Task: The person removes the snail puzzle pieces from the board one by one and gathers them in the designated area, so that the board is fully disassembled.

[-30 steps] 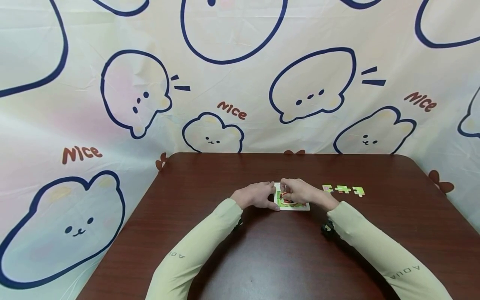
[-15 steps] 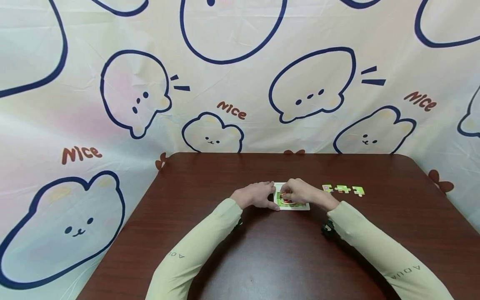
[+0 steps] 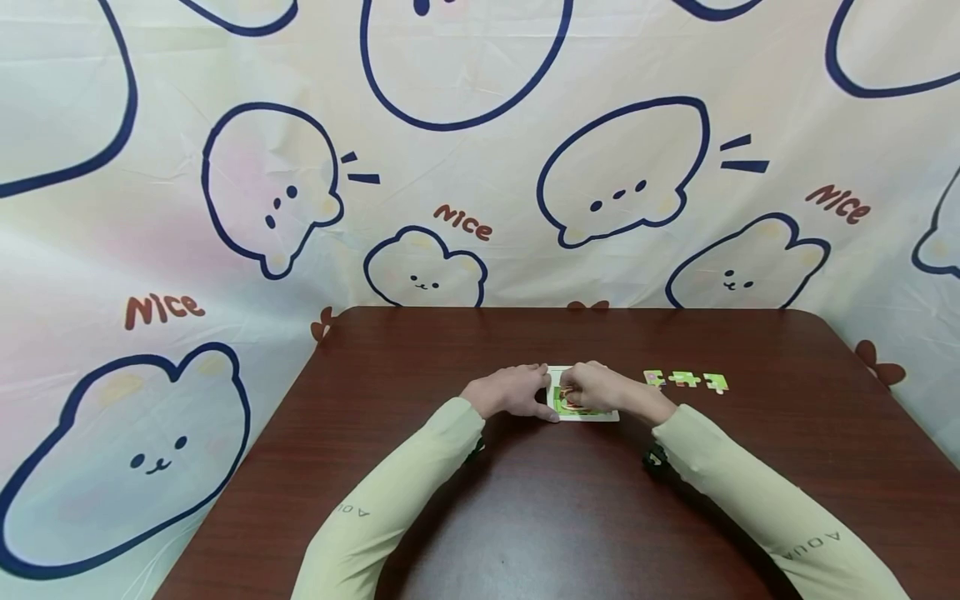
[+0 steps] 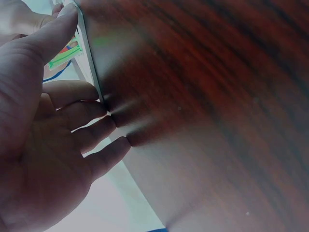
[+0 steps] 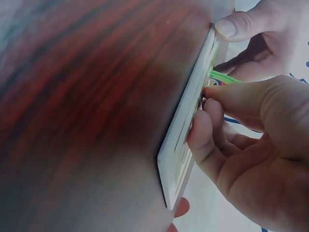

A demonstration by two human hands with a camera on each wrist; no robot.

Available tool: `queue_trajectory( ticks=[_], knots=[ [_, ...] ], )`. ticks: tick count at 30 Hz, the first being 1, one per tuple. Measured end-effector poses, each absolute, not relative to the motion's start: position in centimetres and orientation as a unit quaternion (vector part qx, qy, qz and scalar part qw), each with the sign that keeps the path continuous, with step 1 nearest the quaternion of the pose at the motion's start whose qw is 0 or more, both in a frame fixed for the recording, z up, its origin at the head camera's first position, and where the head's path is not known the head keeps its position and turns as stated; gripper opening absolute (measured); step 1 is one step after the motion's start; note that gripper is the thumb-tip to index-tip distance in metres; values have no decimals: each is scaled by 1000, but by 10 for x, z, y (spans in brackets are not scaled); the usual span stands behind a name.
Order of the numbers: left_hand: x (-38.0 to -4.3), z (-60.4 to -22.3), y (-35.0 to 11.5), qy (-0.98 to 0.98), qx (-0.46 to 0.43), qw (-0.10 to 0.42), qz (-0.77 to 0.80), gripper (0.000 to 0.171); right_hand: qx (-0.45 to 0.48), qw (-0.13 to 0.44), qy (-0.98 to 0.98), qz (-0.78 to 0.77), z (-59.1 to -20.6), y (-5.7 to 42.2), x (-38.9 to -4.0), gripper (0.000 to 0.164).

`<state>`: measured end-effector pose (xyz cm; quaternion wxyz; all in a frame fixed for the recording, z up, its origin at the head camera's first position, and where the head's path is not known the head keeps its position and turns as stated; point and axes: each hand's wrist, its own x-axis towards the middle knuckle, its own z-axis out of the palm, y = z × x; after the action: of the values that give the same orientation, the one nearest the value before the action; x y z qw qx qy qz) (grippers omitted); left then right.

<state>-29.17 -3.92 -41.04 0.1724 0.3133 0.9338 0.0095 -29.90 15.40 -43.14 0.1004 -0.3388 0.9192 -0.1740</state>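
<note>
My left hand rests at the left side of a white-bordered jigsaw puzzle board lying flat on the table. Its thumb presses the board's near left corner, and its other fingers lie extended along the edge and tabletop. Over the board, my right hand pinches a green-edged puzzle piece between thumb and curled fingers. That piece is tilted up from the board in both wrist views; the hand hides most of it. Part of a green and red picture shows on the board beneath.
Right of the board lie three loose green puzzle pieces in a row: a left piece, a middle one and a right one. The dark wooden table reaches back to a cartoon-printed cloth.
My right hand has turned slightly over the board, its fingers drawn in closer and lower. The left hand, the board and the loose pieces stay where they were.
</note>
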Motion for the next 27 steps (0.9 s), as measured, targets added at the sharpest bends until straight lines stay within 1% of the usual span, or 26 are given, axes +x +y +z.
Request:
queue_trajectory(
  ticks=[7,10,13,16,21,27],
  knots=[
    [-292,-411,-40,934,314,171,11,67,-343,90,919,-174,-432,153,-299,16],
    [-292,-413,-40,935,318,157,10,56,-350,82,917,-175,-432,153,-299,17],
    [-293,-414,-39,935,326,139,8,41,-356,74,915,-175,-432,153,-299,20],
    [-293,-415,-38,935,329,128,7,35,-358,68,915,-175,-434,153,-300,21],
    [-294,-415,-37,937,328,125,7,35,-360,58,914,-176,-436,154,-300,20],
    [-295,-416,-35,938,324,126,5,37,-350,61,917,-183,-435,156,-299,14]
  ],
)
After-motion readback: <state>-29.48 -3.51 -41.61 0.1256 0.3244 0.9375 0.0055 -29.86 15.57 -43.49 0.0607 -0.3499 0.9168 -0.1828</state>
